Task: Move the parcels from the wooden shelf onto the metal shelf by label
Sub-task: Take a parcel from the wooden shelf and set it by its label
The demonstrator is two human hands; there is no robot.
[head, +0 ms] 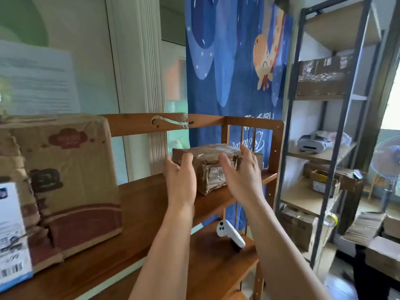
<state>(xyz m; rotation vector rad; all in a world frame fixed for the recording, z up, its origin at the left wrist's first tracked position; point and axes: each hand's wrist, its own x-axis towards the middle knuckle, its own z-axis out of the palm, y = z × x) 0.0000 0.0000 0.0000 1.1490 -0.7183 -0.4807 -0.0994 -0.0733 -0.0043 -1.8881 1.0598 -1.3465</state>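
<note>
A small brown parcel (213, 161), wrapped in clear tape and torn at the front, sits at the right end of the wooden shelf (138, 204). My left hand (180, 180) is at the parcel's left front corner, fingers apart, thumb near its edge. My right hand (240, 169) hovers in front of the parcel's right side with fingers spread; I cannot tell if it touches. A large printed cardboard box (65, 180) stands at the left of the same shelf. The metal shelf (337, 126) stands to the right and carries several cardboard parcels (322, 76).
A white-labelled box (13, 234) sits at the near left edge. A white controller (229, 233) lies on the wooden shelf's lower tier. A headset (313, 141) rests on the metal shelf. A fan (387, 167) and stacked cartons (368, 228) stand at far right.
</note>
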